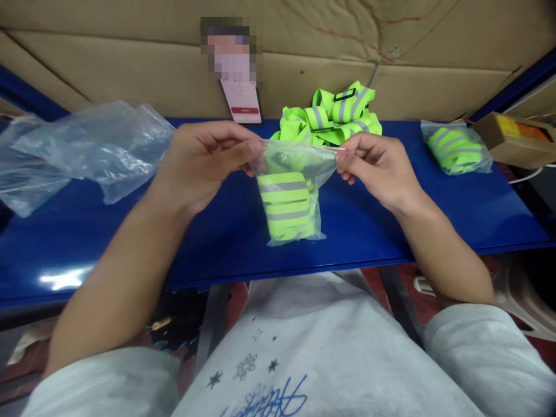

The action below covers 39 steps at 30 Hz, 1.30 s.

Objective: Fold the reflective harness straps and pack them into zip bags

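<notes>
A clear zip bag (pixel 319 174) hangs upright between my two hands over the blue table. Folded neon-yellow reflective straps (pixel 286 202) with grey stripes fill its lower part. My left hand (pixel 208 165) pinches the left end of the bag's top edge between thumb and fingers. At the opposite end, my right hand (pixel 377 168) pinches the same edge. The top edge is stretched nearly straight; whether the seal is fastened I cannot tell. Behind the bag lies a loose heap of similar reflective straps (pixel 321 119) with black buckles.
Several empty clear bags (pixel 91 145) lie on the left of the blue table (pixel 365 226). A phone (pixel 243 101) leans against the cardboard backing (pixel 152 75). To the right are another filled bag (pixel 456 147) and a small cardboard box (pixel 515 139).
</notes>
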Motion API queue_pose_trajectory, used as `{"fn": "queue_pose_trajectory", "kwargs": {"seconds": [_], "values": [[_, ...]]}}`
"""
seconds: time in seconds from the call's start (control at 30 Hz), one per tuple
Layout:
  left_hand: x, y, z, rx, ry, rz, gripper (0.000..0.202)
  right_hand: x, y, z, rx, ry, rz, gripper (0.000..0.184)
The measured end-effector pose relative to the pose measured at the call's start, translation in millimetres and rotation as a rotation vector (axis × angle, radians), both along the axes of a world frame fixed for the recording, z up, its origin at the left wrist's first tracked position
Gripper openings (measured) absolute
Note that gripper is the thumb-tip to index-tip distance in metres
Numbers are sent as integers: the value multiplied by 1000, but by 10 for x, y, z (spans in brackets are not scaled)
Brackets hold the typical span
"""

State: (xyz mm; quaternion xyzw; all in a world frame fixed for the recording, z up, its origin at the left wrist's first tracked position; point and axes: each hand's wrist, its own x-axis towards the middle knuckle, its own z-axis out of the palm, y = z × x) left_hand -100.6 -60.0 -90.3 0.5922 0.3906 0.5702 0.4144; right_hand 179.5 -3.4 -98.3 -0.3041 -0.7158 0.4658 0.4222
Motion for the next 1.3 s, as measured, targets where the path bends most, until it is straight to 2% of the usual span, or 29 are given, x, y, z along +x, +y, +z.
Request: {"fn": "queue_pose_trajectory", "kwargs": {"seconds": [0.27,0.57,0.67,0.9,1.17,1.3], "values": [[51,11,-54,20,-35,-4,26,-55,40,-96,48,24,35,29],[123,-58,-42,56,-67,-35,18,-125,-33,-93,47,8,-11,19],[149,-91,-45,57,-50,-42,19,-130,-44,-95,72,0,1,23],[219,-179,-26,80,-72,-52,11,-89,-115,6,141,-79,47,32],[288,-257,-31,105,-51,-64,6,-41,-210,83,190,-135,80,22],[343,-319,-39,144,-9,-4,7,-22,-271,161,272,-197,74,15]]}}
